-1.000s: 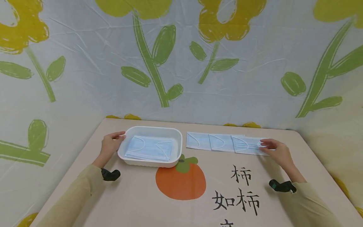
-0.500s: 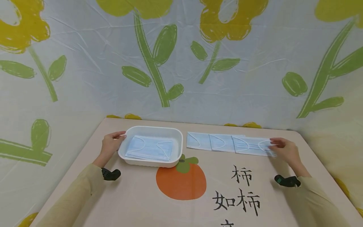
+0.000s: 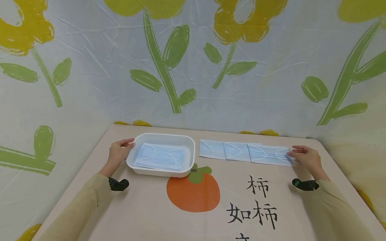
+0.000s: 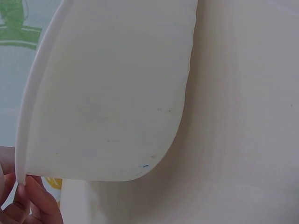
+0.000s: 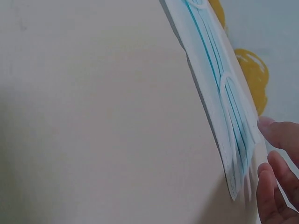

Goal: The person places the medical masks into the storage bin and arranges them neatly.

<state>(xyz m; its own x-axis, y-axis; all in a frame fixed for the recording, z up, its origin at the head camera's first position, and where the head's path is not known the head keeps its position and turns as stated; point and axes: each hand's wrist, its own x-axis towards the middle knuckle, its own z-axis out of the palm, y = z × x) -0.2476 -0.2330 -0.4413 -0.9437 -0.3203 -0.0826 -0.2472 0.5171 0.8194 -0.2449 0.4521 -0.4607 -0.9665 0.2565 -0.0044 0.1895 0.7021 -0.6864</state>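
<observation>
At the left of the table, a white plastic tray [image 3: 190, 157] holds a stack of light blue face masks [image 3: 159, 158]. My left hand [image 3: 117, 154] pinches the tray's left rim; in the left wrist view its fingers [image 4: 44, 198] lie on both sides of the rim. To the tray's right, three face masks lie overlapping in a row, and the rightmost face mask [image 3: 269, 155] is on top with its pleats and ear loops showing. Just past that mask's right end is my right hand [image 3: 307, 160], fingers [image 5: 280, 135] spread apart with nothing between them.
The table [image 3: 135, 207] bears a printed orange persimmon [image 3: 193, 194] and black characters [image 3: 253, 214] in front of the tray and masks. Behind the table hangs a flower-patterned cloth [image 3: 193, 67]. A dark wrist camera [image 3: 305, 184] sits on each wrist.
My right hand has moved right, off the rightmost mask, whose right ear loop now shows fully. The left hand and tray stay where they were.
</observation>
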